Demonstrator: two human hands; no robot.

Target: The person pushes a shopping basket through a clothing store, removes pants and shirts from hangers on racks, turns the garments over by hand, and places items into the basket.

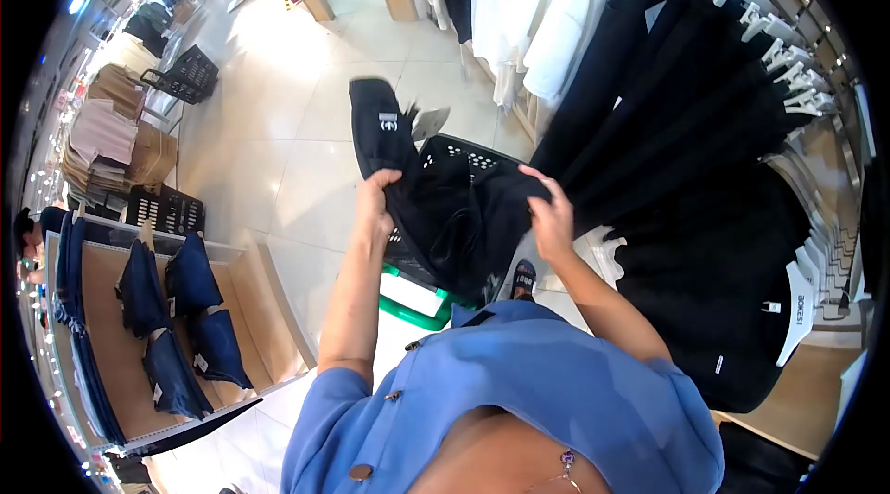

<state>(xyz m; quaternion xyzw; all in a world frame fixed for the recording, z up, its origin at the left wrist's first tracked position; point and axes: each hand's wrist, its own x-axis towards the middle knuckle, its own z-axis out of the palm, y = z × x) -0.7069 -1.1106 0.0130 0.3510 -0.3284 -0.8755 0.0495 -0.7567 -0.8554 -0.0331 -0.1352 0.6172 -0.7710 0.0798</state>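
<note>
A black garment (pixel 445 216) with a small white emblem hangs between my two hands; whether it is trousers or a top I cannot tell. My left hand (pixel 378 199) grips it on the left, below the part that sticks up with the emblem. On the other side, my right hand (pixel 552 214) has its fingers closed on the garment's edge. A pale tag (pixel 430 123) dangles near the upper part. Under the garment stands a black shopping basket (pixel 477 153) with holes in its wall, mostly covered. Its green handle (pixel 408 313) shows close to my body.
To the right, black trousers (pixel 667 95) hang on white hangers, with a black top (pixel 714 281) nearer me. White shirts (pixel 547 12) hang ahead. At left are a shelf of folded jeans (pixel 199 285) and another black basket (pixel 185 75) on the tiled floor (pixel 306 133).
</note>
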